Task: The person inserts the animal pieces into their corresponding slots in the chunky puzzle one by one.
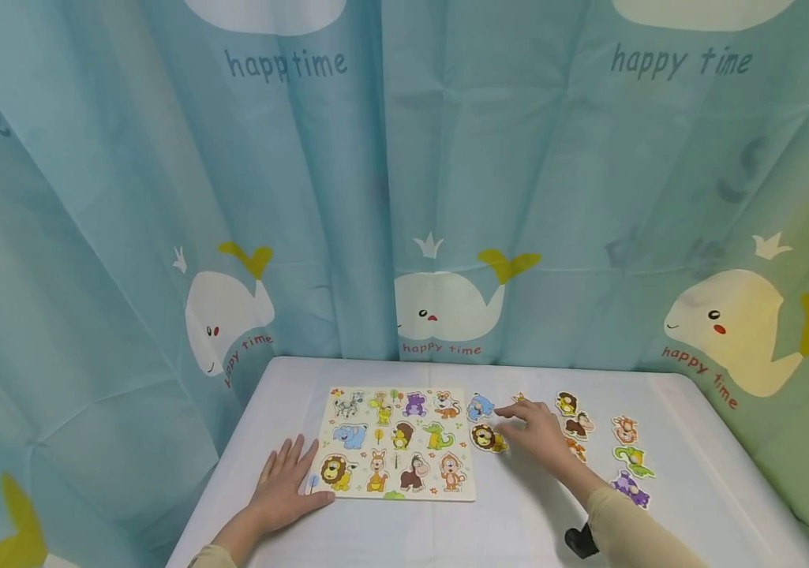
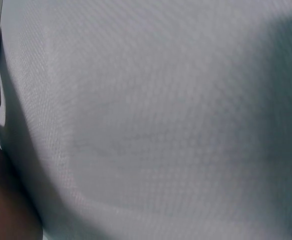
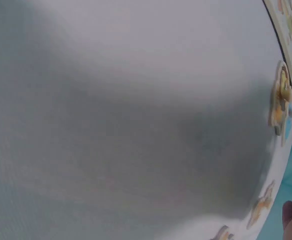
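1. Puzzle board [image 1: 440, 458]: one, pale, printed with three rows of animals; lies flat on the white table [image 1: 702, 465].
2. Left hand [image 1: 279, 483]: at the board's near left corner, palm down; thumb set off from the fingers and resting on the corner, the fingers slightly apart alongside the left edge.
3. Right hand [image 1: 533, 432]: to the right of the board, above the loose pieces; thumb and forefinger apart, with nothing visible between them; the remaining fingers cannot be made out clearly.
4. Elephant piece [image 1: 479, 408]: blue, just beside the board's right edge, near the right fingertips.
5. Lion piece [image 1: 488, 439]: just beside the same edge, nearer the person than item 4.
6. Small orange piece [image 1: 519, 397]: right of the board, mostly hidden by the right hand.
7. Hedgehog piece [image 1: 567, 404], brown piece [image 1: 578, 424] and orange piece [image 1: 576, 450]: farther right of the board, in a column; the last partly covered.
8. Reddish piece [image 1: 626, 430], crocodile piece [image 1: 634, 461], purple piece [image 1: 630, 489]: column farthest right of the board.
9. Curtain [image 1: 347, 197]: blue, whale-printed, beyond the board.
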Tool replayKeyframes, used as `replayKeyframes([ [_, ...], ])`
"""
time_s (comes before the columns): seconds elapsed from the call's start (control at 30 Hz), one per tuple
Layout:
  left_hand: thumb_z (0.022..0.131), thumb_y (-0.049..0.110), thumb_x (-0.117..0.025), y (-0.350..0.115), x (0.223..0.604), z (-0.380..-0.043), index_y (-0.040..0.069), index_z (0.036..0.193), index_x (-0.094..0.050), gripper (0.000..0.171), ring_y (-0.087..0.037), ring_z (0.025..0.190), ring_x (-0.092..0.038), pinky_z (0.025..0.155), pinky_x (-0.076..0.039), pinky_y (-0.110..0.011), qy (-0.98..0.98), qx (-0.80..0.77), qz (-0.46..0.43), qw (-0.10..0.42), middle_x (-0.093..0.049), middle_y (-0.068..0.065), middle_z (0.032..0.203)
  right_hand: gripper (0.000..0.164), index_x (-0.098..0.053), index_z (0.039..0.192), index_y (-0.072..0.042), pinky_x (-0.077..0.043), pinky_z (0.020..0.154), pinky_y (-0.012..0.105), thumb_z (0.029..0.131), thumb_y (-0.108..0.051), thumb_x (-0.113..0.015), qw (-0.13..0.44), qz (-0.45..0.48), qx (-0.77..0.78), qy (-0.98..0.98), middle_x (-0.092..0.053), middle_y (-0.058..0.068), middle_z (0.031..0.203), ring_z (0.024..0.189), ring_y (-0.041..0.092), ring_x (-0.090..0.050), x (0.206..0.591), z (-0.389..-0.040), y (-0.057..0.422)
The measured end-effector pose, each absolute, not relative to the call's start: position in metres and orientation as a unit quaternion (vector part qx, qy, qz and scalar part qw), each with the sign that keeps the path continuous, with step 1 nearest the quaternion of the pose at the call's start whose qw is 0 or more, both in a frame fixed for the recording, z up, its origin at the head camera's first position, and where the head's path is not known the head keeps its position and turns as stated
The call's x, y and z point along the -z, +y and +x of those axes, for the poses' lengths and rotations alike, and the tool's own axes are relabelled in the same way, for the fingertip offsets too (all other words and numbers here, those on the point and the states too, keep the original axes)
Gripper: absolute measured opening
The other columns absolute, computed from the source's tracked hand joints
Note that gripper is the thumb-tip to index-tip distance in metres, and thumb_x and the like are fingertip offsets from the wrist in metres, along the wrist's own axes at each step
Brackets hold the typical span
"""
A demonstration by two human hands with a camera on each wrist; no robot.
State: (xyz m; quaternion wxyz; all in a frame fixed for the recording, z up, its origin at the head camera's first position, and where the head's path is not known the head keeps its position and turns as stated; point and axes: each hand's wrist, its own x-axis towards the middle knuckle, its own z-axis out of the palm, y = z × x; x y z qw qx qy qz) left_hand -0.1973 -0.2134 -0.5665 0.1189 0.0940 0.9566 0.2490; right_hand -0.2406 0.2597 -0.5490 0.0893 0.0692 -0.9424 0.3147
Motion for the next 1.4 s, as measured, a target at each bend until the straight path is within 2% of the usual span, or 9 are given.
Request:
replayKeyframes([
  [0.1, 0.084, 0.065, -0.071, -0.213, 0.567, -0.197, 0.005, 0.161, -0.029, 0.106, -0.047, 0.154, -0.001, 0.122, 0.003, -0.064, 0.957, -0.248, 0.094, 0.120, -0.013, -0.024, 0.168, 0.028, -0.079, 0.113, -0.015, -0.041, 0.098, 0.062, 0.088, -0.026, -0.081, 0.072, 0.069, -0.321, -0.942, -0.070, 0.004, 0.117, 0.117, 0.036, -0.055, 0.552, -0.237, 0.257],
  [0.4, 0.084, 0.066, -0.070, -0.213, 0.566, -0.197, 0.004, 0.161, -0.029, 0.107, -0.046, 0.154, -0.001, 0.122, 0.003, -0.063, 0.956, -0.250, 0.094, 0.119, -0.012, -0.025, 0.168, 0.026, -0.079, 0.109, -0.016, -0.043, 0.101, 0.059, 0.084, -0.020, -0.084, 0.070, 0.067, -0.340, -0.935, -0.066, 0.003, 0.112, 0.111, 0.032, -0.058, 0.559, -0.234, 0.252],
  [0.63, 0.084, 0.066, -0.070, -0.213, 0.567, -0.196, 0.005, 0.161, -0.029, 0.107, -0.046, 0.154, -0.001, 0.122, 0.003, -0.063, 0.957, -0.249, 0.092, 0.116, -0.013, -0.024, 0.168, 0.024, -0.080, 0.106, -0.020, -0.045, 0.087, 0.040, 0.082, -0.021, -0.086, 0.042, 0.032, -0.376, -0.925, -0.059, 0.001, 0.110, 0.102, 0.022, -0.052, 0.568, -0.233, 0.251],
  [0.77, 0.083, 0.066, -0.071, -0.212, 0.567, -0.195, 0.005, 0.161, -0.030, 0.107, -0.046, 0.154, -0.001, 0.122, 0.003, -0.063, 0.957, -0.249, 0.092, 0.115, -0.013, -0.024, 0.168, 0.023, -0.080, 0.105, -0.019, -0.044, 0.080, 0.035, 0.083, -0.020, -0.086, 0.035, 0.018, -0.389, -0.920, -0.057, 0.002, 0.108, 0.094, 0.018, -0.050, 0.571, -0.233, 0.251],
  [1.13, 0.083, 0.067, -0.070, -0.213, 0.569, -0.196, 0.005, 0.161, -0.030, 0.108, -0.046, 0.154, 0.000, 0.122, 0.003, -0.063, 0.958, -0.246, 0.087, 0.117, -0.013, -0.024, 0.168, 0.021, -0.081, 0.101, -0.020, -0.042, 0.075, 0.033, 0.082, -0.025, -0.088, 0.040, 0.000, -0.402, -0.915, -0.056, 0.002, 0.105, 0.092, 0.019, -0.050, 0.583, -0.236, 0.250],
  [1.4, 0.083, 0.067, -0.070, -0.212, 0.569, -0.196, 0.005, 0.161, -0.030, 0.108, -0.046, 0.154, -0.001, 0.122, 0.002, -0.063, 0.959, -0.243, 0.086, 0.115, -0.014, -0.023, 0.168, 0.018, -0.080, 0.101, -0.022, -0.043, 0.079, 0.035, 0.084, -0.025, -0.087, 0.038, -0.003, -0.403, -0.914, -0.058, 0.001, 0.106, 0.093, 0.017, -0.052, 0.584, -0.237, 0.248],
])
